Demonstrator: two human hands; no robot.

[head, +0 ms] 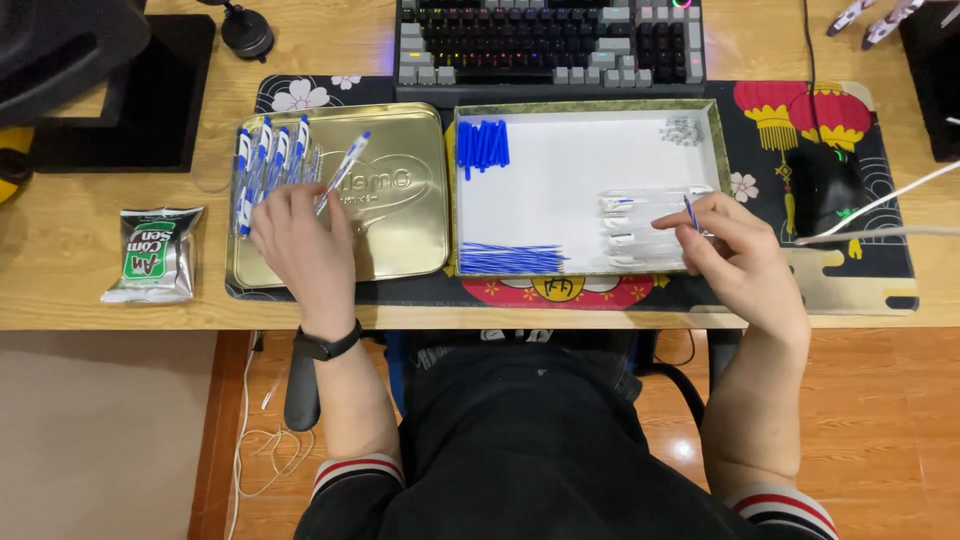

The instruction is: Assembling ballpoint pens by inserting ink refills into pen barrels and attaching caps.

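On the wooden table [60, 250], a gold metal tin lid [400, 215] is lying at the left beside a shallow white tray [580, 170] at the right, both sitting on a dark patterned desk mat [860, 270]. Over the lid, the left hand [300, 240] is resting with its fingers curled, pinching 1 assembled blue-and-white pen [343, 172] that is tilting up toward the right. Just beside it — along the lid's left edge — a row of finished pens [265, 160] is lying side by side.

Above the tray's lower right corner, the right hand [735, 250] is hovering, thumb and forefinger pressed together on a thin blue refill [691, 213]. Clear pen barrels [640, 225] are lying in the tray right under that hand. Blue caps [483, 143] are piled in the tray's upper left corner, thin blue refills [510, 258] are bundled along its lower edge, and small clear parts [682, 130] are sitting in the upper right corner. A backlit keyboard [550, 40] is standing behind the tray, and a green snack packet [155, 253] is lying well apart at the left.
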